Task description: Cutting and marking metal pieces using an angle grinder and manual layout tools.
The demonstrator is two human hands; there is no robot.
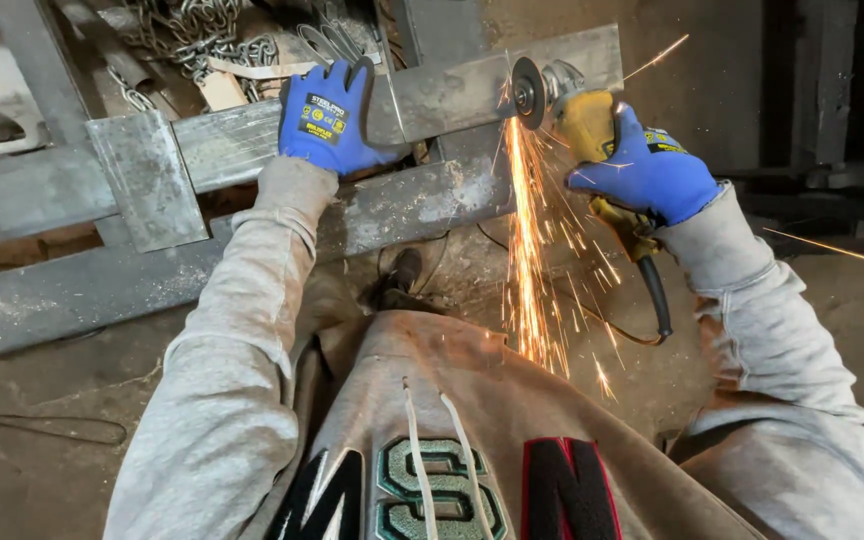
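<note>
Right grip (pixel 642 170) clenching grinder (pixel 582 115), left (pixel 327 115) pressing bar (pixel 452 95)

Dim workshop, dark upper right corner; bright orange sparks (pixel 532 230) streaked; focus sharp, slight wide-angle bend.

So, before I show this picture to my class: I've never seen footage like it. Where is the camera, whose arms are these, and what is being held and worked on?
The one picture comes from a camera worn on the person's head, looking down, so the grey-sleeved arms and the sweatshirt at the bottom belong to the wearer. There is no machine arm here, only two hands in blue work gloves.

The right hand grips a yellow angle grinder, a power tool with a spinning disc. The disc meets a flat steel bar, and orange sparks shower down. A black cable trails from the grinder.

The left hand presses flat on the same bar, steadying it. The bar lies across a rough steel frame. Behind it lies a heap of chain. Beneath is a dusty floor.
</note>
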